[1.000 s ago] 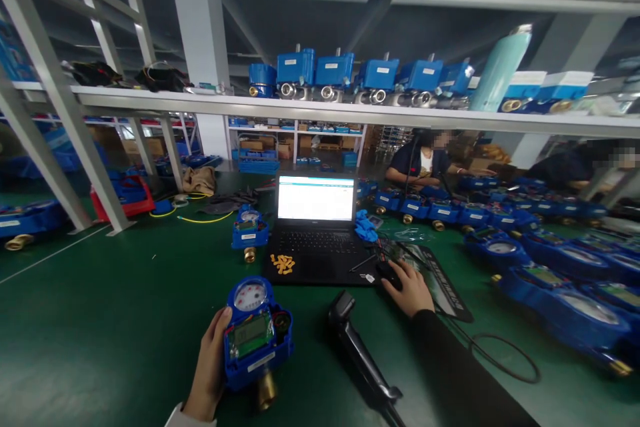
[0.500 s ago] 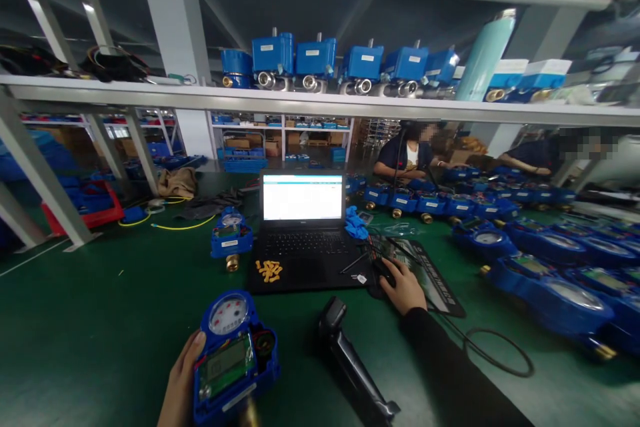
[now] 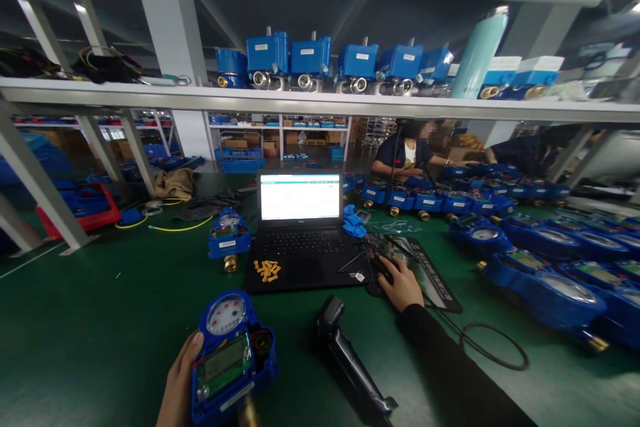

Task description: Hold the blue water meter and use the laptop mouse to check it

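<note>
My left hand (image 3: 181, 373) grips the left side of a blue meter (image 3: 233, 360) with a round dial, a small display and a green circuit board. My right hand (image 3: 400, 283) rests over a black mouse (image 3: 383, 269) on a patterned mouse pad (image 3: 436, 280), fingers curved on it. Between my hands lies a black handheld scanner (image 3: 350, 360). Behind them stands an open laptop (image 3: 300, 197) with a mostly white screen, several small yellow pieces (image 3: 267, 271) on its left palm rest. A second blue meter (image 3: 229, 237) stands left of the laptop.
Many blue meters (image 3: 545, 283) fill the table's right side. Blue crumpled material (image 3: 354, 221) lies beside the laptop. A person (image 3: 407, 150) sits across the table, with another farther right. Overhead, a shelf (image 3: 310, 101) holds blue devices and a pale green bottle (image 3: 480, 57).
The whole view has shifted slightly, so things sit a little farther left. Both hands keep their places on the meter and the mouse. The person at far right has leaned lower.
</note>
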Demonstrator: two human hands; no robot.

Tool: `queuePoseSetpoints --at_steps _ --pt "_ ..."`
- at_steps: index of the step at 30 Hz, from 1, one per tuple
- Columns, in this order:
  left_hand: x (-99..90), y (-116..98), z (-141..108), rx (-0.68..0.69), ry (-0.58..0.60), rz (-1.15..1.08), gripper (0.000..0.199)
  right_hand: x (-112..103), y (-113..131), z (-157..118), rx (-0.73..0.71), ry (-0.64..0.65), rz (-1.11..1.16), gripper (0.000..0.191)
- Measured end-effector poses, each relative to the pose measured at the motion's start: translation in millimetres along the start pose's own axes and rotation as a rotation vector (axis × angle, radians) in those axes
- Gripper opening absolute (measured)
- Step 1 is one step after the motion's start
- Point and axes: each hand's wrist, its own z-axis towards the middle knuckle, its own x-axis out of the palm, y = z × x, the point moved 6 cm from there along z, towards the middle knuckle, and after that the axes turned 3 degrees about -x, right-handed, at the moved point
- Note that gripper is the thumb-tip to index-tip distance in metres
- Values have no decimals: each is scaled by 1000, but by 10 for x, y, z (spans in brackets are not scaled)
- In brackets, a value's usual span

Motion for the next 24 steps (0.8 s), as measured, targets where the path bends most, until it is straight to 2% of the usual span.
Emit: queuePoseSetpoints --at_steps 14,20,24 --pt "36 -17 4 34 46 12 49 36 -13 5 -15 -3 -3 44" --pt "4 -23 13 37 18 -9 44 69 -42 1 -30 -44 -3 43" --pt "-27 -12 65 59 97 -12 50 94 -57 0 -43 -50 -8 43"
